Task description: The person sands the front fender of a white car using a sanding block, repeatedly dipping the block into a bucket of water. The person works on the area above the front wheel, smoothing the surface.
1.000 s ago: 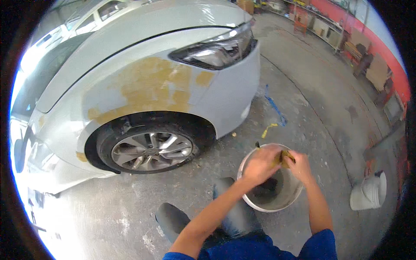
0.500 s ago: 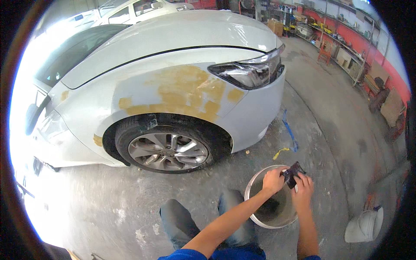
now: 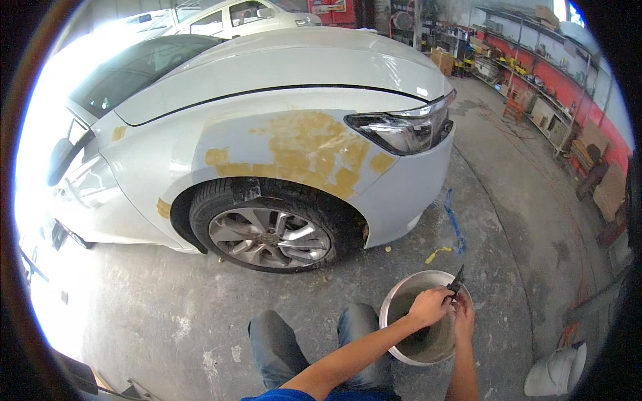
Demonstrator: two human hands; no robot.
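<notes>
Over the bucket [image 3: 385, 313] in front of me, both my hands are closed on a thin black sheet [image 3: 457, 281] that looks like sandpaper. My left hand [image 3: 431, 307] grips it from the left, and my right hand [image 3: 463, 318] pinches its lower right part. One pointed end sticks up past the fingers, above the far rim. The bucket is round and pale, with something dark at its bottom. Ahead stands a white car [image 3: 274, 63]; its front fender [image 3: 180, 157] carries grey and mustard-yellow patches [image 3: 294, 144] above the wheel [image 3: 269, 237].
My knees [image 3: 274, 341] are left of the bucket. Beyond it, a blue strap [image 3: 454, 220] and a yellow piece [image 3: 438, 254] lie on the concrete floor. A white bucket [image 3: 555, 371] sits at the lower right. Loaded shelves [image 3: 535, 87] line the right wall.
My hands have moved slightly down and left with the black sheet. It now shows edge-on and narrower, and my hands are closer together. The view has shifted, so the car sits lower and further right.
</notes>
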